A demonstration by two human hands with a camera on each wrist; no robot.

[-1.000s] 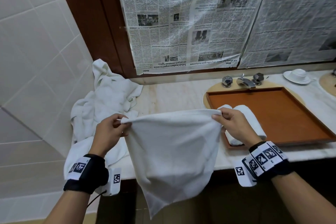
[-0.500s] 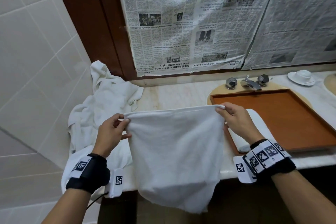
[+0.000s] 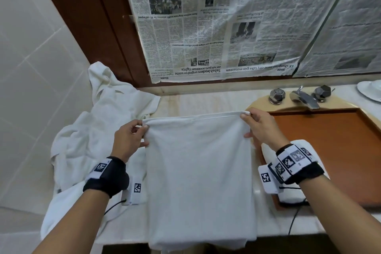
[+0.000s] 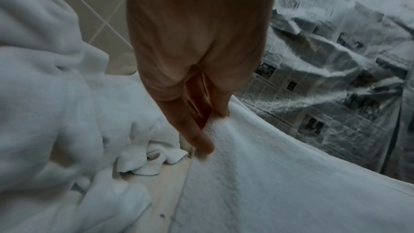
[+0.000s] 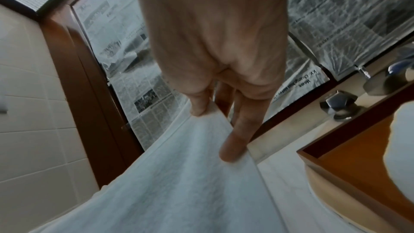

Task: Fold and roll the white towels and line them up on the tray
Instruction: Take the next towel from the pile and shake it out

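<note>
A white towel (image 3: 198, 171) is stretched between both hands over the marble counter, its lower end draped past the front edge. My left hand (image 3: 142, 130) pinches the towel's top left corner (image 4: 215, 123). My right hand (image 3: 247, 123) pinches the top right corner (image 5: 208, 118). The brown wooden tray (image 3: 340, 140) lies to the right, and a rolled white towel (image 3: 292, 196) at its near left end is mostly hidden behind my right wrist. It shows in the right wrist view as a white blur (image 5: 401, 148).
A heap of crumpled white towels (image 3: 99, 130) fills the counter's left end against the tiled wall. A chrome tap with two knobs (image 3: 303, 97) stands behind the tray, and a white cup and saucer (image 3: 371, 90) at far right. Newspaper (image 3: 226, 27) covers the mirror.
Both hands have moved forward and down with the towel, so more of it lies over the counter and less hangs below the edge. Its upper edge is now straight and taut.
</note>
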